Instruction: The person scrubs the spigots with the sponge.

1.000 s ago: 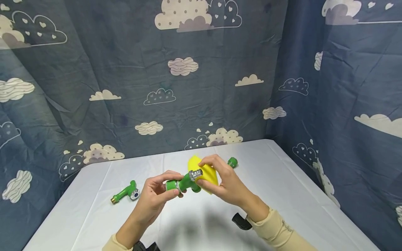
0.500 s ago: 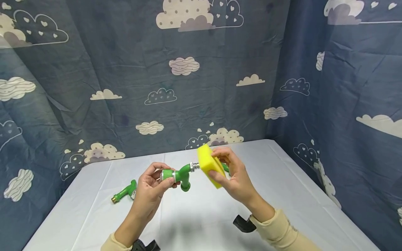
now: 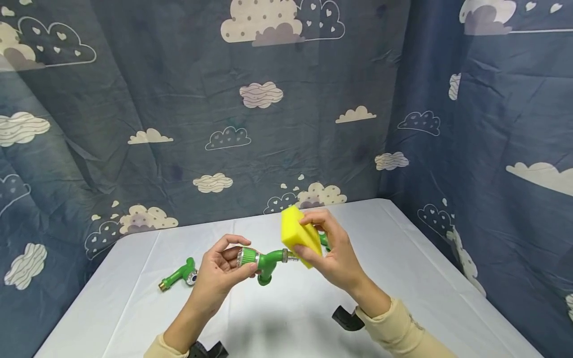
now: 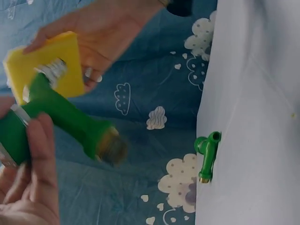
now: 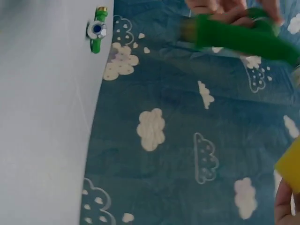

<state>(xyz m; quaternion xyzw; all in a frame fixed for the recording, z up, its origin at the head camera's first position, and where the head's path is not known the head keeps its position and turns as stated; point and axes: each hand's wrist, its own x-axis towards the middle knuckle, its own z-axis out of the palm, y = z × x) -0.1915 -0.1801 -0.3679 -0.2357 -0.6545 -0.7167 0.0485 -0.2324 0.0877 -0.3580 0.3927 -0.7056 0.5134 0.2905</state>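
Observation:
Above the table, my left hand [image 3: 219,268] holds a green tap [image 3: 267,261] by its ribbed knob, thumb and fingers around it. The tap's silver ribbed spout points right, toward a yellow sponge [image 3: 295,231]. My right hand [image 3: 333,253] pinches that sponge between thumb and fingers. In the left wrist view the tap [image 4: 65,110] is blurred and its spout overlaps the sponge [image 4: 70,70]; whether they touch I cannot tell. Only a corner of the sponge [image 5: 290,166] shows in the right wrist view.
A second green tap [image 3: 181,273] with a brass end lies on the white table [image 3: 147,318] at the left. Another green piece [image 3: 324,240] is mostly hidden behind my right hand. A dark blue cloud-patterned cloth [image 3: 286,149] hangs behind the table.
The sponge has moved up and right, off the tap's side. The tap has turned in my left hand; its spout end has dropped in the last half second.

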